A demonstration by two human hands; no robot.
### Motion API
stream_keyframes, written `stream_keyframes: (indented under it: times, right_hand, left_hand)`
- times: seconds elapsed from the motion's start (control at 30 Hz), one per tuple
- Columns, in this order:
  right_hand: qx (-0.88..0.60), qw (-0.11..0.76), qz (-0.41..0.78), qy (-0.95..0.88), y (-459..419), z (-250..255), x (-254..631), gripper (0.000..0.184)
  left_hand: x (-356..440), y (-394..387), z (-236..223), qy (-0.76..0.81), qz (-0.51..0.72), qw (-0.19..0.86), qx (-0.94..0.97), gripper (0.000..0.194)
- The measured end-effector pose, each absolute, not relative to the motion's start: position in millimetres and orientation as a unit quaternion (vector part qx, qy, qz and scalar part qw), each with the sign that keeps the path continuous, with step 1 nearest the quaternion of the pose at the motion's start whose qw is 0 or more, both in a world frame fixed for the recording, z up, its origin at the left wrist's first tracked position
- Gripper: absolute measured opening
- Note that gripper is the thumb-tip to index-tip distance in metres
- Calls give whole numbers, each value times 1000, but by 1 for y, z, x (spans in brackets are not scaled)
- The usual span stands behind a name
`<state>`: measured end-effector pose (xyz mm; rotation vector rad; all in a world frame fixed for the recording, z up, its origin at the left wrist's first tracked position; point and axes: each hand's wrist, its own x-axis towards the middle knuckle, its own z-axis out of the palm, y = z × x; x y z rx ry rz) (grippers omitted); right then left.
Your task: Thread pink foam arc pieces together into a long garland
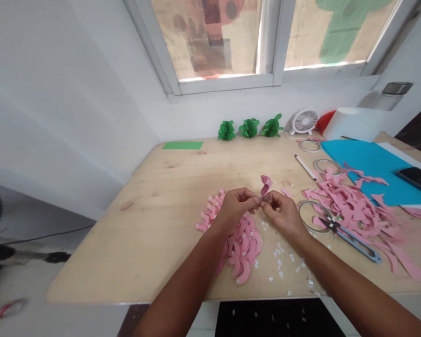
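A curled pink paper petal [265, 185] stands up between my two hands, over the middle of the table. My left hand [241, 202] pinches at its base, fingertips closed. Beside it, my right hand [279, 208] pinches the same spot from the right, thumb and finger together. The exact grip is partly hidden by the fingers. Beneath my left hand and forearm lies a pile of curved pink paper pieces [243, 250], partly covered by the arm. Small white scraps [279, 252] are scattered on the wood below my right hand.
Pink paper offcuts [354, 201] heap on the right, with blue-handled scissors [358, 243] and a tape roll [301, 220]. Behind are a white pen [305, 167], blue paper [358, 150], a phone [418, 180], a small fan [304, 121], green paper shapes [249, 128] and a green strip [182, 145].
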<state>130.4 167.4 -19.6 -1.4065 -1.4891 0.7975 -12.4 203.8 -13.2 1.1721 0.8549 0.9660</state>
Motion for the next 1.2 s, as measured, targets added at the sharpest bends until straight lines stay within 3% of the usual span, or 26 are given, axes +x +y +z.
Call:
stream_keyframes:
  times: [0.57, 0.9, 1.03, 1.2]
  right_hand:
    - [-572, 441, 316, -615, 170, -23, 135, 6]
    - [-577, 442, 308, -614, 169, -14, 139, 24]
    - [-569, 499, 317, -571, 170, -16, 138, 17]
    - [-517, 531, 411, -531, 171, -17, 136, 24]
  left_hand:
    - [-17, 206, -14, 374, 429, 688, 451, 15]
    - [-24, 208, -9, 383, 431, 696, 428, 18]
    - [-24, 208, -10, 390, 414, 693, 443, 18]
    - [-23, 207, -10, 374, 380, 710, 460, 15]
